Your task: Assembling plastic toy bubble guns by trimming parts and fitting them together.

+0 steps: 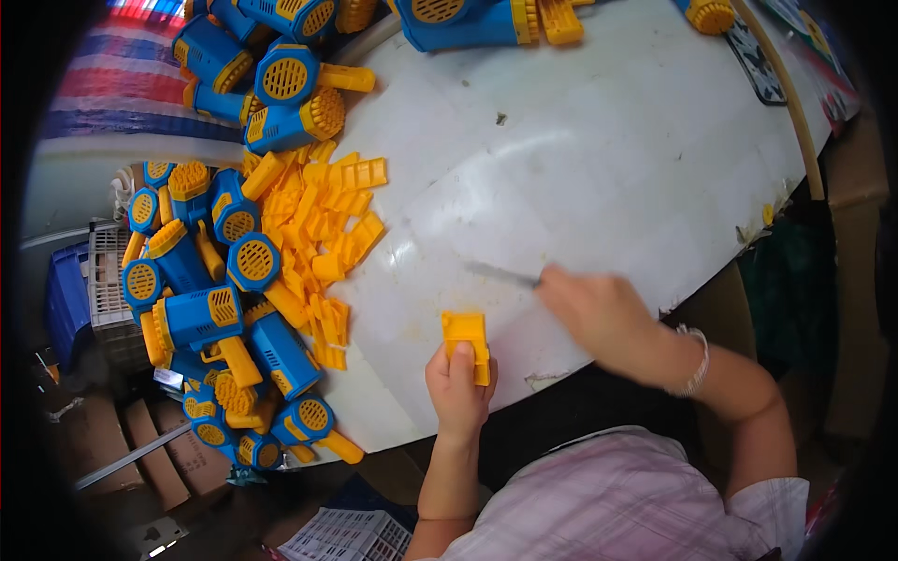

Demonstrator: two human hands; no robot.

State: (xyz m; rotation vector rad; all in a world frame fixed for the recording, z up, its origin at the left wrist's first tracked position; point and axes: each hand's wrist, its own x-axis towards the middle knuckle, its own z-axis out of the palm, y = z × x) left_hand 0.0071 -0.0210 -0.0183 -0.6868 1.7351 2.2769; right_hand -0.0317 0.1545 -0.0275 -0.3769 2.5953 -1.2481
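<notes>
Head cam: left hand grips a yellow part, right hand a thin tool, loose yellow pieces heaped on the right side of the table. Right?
Not quite: the loose yellow pieces are heaped on the left side of the table, as the head view shows. The left hand does grip a yellow part, the right hand a thin tool.

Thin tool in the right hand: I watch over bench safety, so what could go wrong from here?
If the thin tool in the right hand is sharp, which its blur hides, a slip could catch the left hand, bare and nearby, holding the yellow part. The blue-and-yellow devices are heaped at the edge of the table, so a knock might send one off.
</notes>
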